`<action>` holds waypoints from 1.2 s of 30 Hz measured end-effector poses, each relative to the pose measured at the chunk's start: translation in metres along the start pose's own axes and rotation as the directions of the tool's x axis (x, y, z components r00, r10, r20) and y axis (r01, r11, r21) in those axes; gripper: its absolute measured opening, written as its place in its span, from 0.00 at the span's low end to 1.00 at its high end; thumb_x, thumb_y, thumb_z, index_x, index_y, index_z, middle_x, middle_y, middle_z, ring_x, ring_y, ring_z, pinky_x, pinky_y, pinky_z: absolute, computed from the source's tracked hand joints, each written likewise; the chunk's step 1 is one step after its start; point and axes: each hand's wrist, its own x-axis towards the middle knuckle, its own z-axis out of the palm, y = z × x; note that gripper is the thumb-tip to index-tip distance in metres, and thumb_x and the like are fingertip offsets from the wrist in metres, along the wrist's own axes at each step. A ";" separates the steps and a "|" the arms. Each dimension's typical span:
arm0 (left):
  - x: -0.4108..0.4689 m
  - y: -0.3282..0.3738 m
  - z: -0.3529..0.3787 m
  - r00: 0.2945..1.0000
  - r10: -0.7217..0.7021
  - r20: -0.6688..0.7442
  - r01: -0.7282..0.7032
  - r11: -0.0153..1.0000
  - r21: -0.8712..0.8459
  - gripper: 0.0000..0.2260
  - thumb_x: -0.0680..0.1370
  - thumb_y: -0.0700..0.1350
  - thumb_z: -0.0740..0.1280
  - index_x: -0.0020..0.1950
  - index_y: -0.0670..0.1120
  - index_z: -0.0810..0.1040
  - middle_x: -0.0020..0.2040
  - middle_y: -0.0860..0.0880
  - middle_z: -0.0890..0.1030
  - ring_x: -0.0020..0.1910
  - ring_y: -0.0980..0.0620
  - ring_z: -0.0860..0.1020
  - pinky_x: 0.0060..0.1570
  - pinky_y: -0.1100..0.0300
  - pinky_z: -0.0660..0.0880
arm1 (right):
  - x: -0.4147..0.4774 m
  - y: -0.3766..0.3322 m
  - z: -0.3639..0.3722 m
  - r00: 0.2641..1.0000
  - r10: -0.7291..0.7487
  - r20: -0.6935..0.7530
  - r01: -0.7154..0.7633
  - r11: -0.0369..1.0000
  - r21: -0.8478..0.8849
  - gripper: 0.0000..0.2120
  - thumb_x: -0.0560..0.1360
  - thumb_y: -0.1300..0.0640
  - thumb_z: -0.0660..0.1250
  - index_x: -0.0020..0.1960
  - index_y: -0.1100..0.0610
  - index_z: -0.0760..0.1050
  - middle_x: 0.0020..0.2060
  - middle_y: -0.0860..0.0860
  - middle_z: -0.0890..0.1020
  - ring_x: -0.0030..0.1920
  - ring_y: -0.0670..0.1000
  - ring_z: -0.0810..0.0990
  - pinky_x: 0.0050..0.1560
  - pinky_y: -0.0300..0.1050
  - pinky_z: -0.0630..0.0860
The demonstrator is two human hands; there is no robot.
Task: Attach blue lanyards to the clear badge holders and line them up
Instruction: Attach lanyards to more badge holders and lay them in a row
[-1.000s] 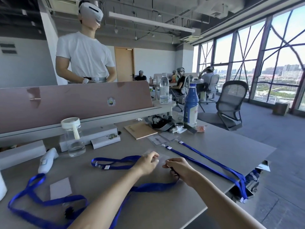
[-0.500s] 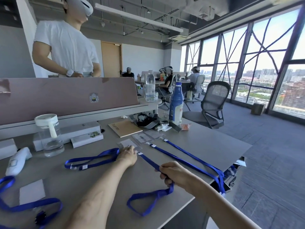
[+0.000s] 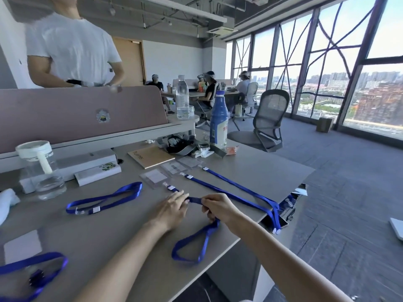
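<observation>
Three clear badge holders lie in a row on the grey desk; the nearest clear badge holder (image 3: 154,177) is clipped to a blue lanyard (image 3: 197,240). My left hand (image 3: 172,209) presses that strap flat just below its clip. My right hand (image 3: 218,207) pinches the same strap a little to the right, and its loop trails toward the desk's front edge. Two more blue lanyards (image 3: 237,188) run straight from the other holders (image 3: 174,168) to the right edge, where their ends hang over. A loose lanyard (image 3: 104,199) lies to the left.
Another lanyard (image 3: 32,273) lies at the near left by a white card (image 3: 23,246). A water jug (image 3: 41,168), white boxes, a brown notebook (image 3: 150,155), a blue bottle (image 3: 218,125) and a headset clutter the back. A person stands behind the pink divider (image 3: 80,114).
My right hand has slid up along the strap toward my left hand, which moved slightly right; the strap between holder and hands now lies straighter. The camera shifted.
</observation>
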 end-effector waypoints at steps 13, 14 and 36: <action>0.006 0.022 -0.013 0.988 -0.152 -0.028 0.154 0.984 0.093 0.12 0.82 0.53 0.53 0.58 0.49 0.71 0.65 0.47 0.74 0.63 0.45 0.72 0.62 0.54 0.65 | -0.029 0.012 -0.075 0.992 -0.005 -0.128 -0.015 0.988 -0.156 0.11 0.78 0.60 0.62 0.40 0.63 0.78 0.28 0.53 0.74 0.24 0.48 0.66 0.26 0.40 0.64; 0.007 0.023 -0.013 0.987 -0.156 -0.031 0.158 0.982 0.101 0.12 0.82 0.53 0.53 0.57 0.49 0.71 0.65 0.47 0.74 0.63 0.45 0.72 0.62 0.54 0.65 | -0.032 0.014 -0.083 0.990 -0.008 -0.141 -0.017 0.984 -0.180 0.11 0.77 0.60 0.63 0.40 0.64 0.79 0.28 0.53 0.74 0.25 0.48 0.66 0.26 0.39 0.64; 0.004 0.040 -0.015 0.976 -0.196 0.091 0.172 0.959 0.224 0.27 0.80 0.63 0.49 0.74 0.49 0.59 0.76 0.48 0.58 0.76 0.49 0.54 0.74 0.49 0.49 | -0.066 0.046 -0.158 0.956 -0.032 -0.293 -0.183 0.715 -0.675 0.14 0.68 0.59 0.68 0.51 0.47 0.78 0.47 0.52 0.82 0.46 0.52 0.81 0.43 0.42 0.75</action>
